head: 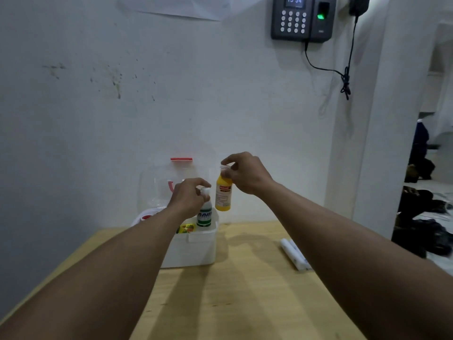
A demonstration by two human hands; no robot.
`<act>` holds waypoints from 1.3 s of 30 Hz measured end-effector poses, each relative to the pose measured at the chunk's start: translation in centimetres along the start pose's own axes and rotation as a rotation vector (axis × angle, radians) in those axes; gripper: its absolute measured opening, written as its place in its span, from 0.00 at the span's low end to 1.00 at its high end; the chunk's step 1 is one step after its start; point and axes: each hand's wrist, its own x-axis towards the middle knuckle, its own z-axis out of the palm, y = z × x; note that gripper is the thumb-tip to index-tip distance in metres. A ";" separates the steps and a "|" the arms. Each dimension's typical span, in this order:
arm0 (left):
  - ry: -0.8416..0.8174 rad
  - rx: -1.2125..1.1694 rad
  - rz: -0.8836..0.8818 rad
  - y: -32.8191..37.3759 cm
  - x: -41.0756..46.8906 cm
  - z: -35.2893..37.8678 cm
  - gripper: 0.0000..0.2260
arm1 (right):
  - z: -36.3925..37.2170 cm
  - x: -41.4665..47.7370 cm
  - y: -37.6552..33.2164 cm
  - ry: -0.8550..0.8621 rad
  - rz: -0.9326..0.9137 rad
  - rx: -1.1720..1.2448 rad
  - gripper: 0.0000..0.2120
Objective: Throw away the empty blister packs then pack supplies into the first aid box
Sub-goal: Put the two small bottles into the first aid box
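Left hand (187,197) pinch-tight on white bottle (204,215) in box (193,251) (right hand (247,175) on yellow bottle (223,195))

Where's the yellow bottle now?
Head view, centre: the yellow bottle hangs from the right hand, pinched at its cap, by the first aid box's right edge, beside the green-labelled bottle in the left hand.

Office: fingerprint time clock (303,18) on wall.

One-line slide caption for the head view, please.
Left hand holds a white-and-green bottle in the open first aid box; right hand holds a yellow bottle by its cap.
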 end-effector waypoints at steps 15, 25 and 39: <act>-0.095 0.146 -0.019 -2.6 1.3 1.6 0.18 | 1.3 0.1 0.4 -0.033 0.012 0.019 0.14; -0.093 0.142 -0.005 -3.5 1.3 0.0 0.21 | 2.2 -0.4 -1.0 -0.062 0.003 0.022 0.14; 0.060 0.196 0.044 -4.7 0.0 -2.2 0.20 | 6.3 -3.4 -1.0 -0.209 0.047 -0.093 0.14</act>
